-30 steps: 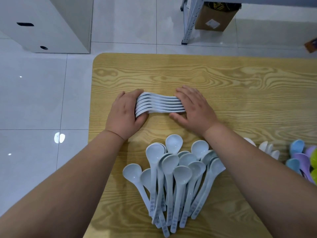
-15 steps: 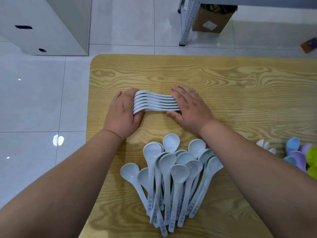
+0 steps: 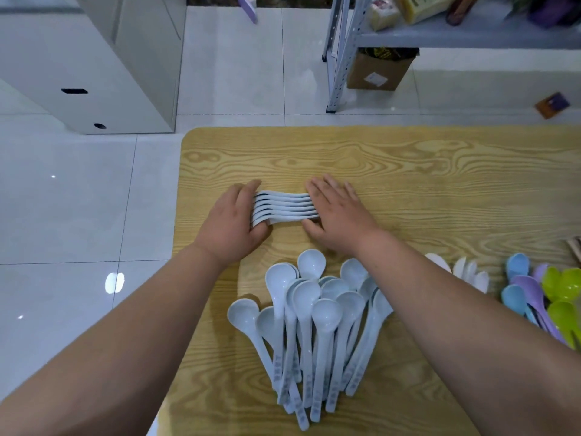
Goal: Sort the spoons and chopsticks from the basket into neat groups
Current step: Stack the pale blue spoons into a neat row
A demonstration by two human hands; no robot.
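Note:
A nested stack of several white spoons (image 3: 284, 206) lies on its side on the wooden table (image 3: 408, 171), handles pointing right. My left hand (image 3: 229, 221) cups the bowl end, its fingers and thumb curled round it. At the handle end, my right hand (image 3: 339, 215) lies flat with straight fingers pressing on the tips and its thumb on the near side. A fanned pile of several pale blue spoons (image 3: 314, 325) sits nearer to me, between my forearms. No basket is in view.
To the right lie a few white spoons (image 3: 468, 272) and a group of blue, purple and green spoons (image 3: 534, 297); wooden sticks (image 3: 577, 250) show at the right edge. Beyond the table stand a white cabinet (image 3: 94, 73) and a metal shelf rack (image 3: 342, 58) with a cardboard box (image 3: 377, 70).
Both hands stay on the ends of the white spoon stack, which has hardly moved. The view has tilted up, showing more of the floor and the shelf.

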